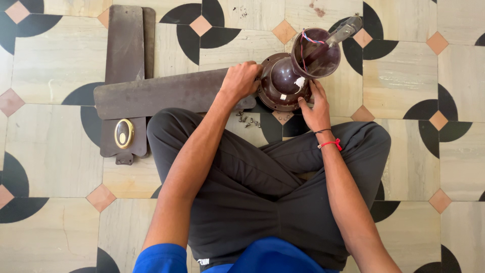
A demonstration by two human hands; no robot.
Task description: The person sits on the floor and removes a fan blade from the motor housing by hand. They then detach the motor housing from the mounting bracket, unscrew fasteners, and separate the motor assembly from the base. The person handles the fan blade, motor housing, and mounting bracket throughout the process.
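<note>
A dark brown ceiling fan motor (283, 81) lies on the tiled floor in front of my crossed legs. Its canopy cup (318, 53) and down rod (346, 29) with red and blue wires point away to the upper right. My left hand (241, 80) is closed over the inner end of a brown fan blade (161, 93), pressing it against the motor's left side. My right hand (316, 107) holds the motor's right rim, fingers on its edge. Several small screws (247, 121) lie on the floor just below the motor.
Two more brown blades (129, 43) lie stacked to the upper left, running under the held blade. One blade has a gold oval ornament (124, 133) near its lower end. My dark trousers (262, 182) fill the lower middle.
</note>
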